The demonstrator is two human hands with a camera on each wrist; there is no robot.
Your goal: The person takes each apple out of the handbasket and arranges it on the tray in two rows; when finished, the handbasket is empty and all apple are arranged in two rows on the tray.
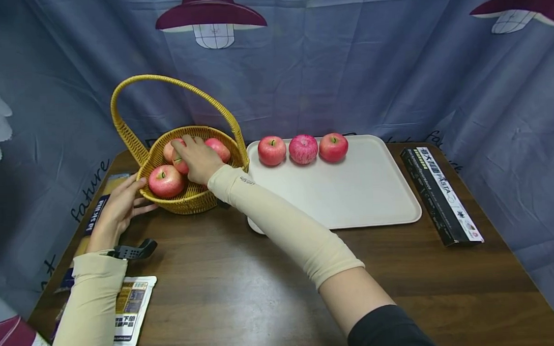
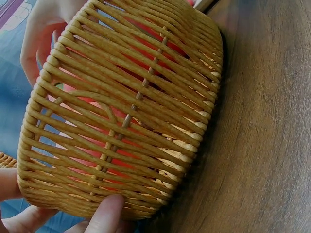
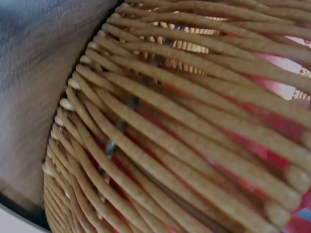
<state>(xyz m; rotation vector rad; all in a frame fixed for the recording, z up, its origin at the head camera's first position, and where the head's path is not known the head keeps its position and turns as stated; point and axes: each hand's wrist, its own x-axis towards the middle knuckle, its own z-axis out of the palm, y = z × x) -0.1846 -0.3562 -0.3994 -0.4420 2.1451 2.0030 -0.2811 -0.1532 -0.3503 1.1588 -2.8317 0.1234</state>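
A yellow woven basket (image 1: 193,205) with a tall arched handle stands at the back left, with several red apples (image 1: 166,181) inside. My left hand (image 1: 118,203) holds the basket's left side, thumb at the rim and fingers against the weave, as the left wrist view also shows. Inside the basket, my right hand (image 1: 199,158) has its fingers curled over an apple (image 1: 180,165), partly hidden under them. In the right wrist view the basket wall (image 3: 194,107) fills most of the picture, and red apples show through its gaps.
Right of the basket lies a white tray (image 1: 342,196) with three apples (image 1: 303,149) in a row along its back edge. A black pasta box (image 1: 440,195) lies farther right. Near the left forearm is a white-edged pouch (image 1: 134,313). A blue curtain (image 1: 310,65) hangs behind the table.
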